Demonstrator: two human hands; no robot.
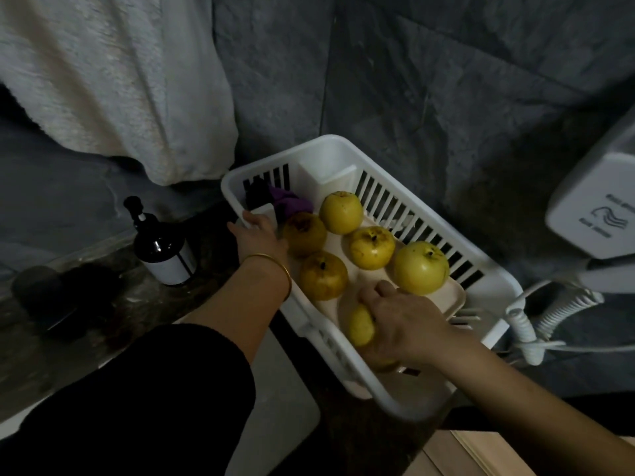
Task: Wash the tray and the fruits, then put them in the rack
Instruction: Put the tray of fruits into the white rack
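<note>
Around: dark pump bottle (161, 249) left of the white slatted plastic rack (402, 403), purple cloth (292, 204) in its far corner, fluffy white towel (113, 80) hanging above, white appliance (598, 207) with coiled cord at right. Six round yellow apples: five apples (371, 247) sit on the smooth beige tray (443, 297) lying inside the rack, and the sixth apple (360, 326) is gripped in the right hand (402, 317) over the tray's near end. Left hand (256, 231) holds the tray's far end.

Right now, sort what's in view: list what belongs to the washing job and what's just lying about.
Job:
rack
tray inside it
five fruits on the tray
sixth fruit, gripped by the right hand
left hand at the rack's rim

Lying about:
dark bottle
towel
purple cloth in the rack
wall box
coiled cord
</note>
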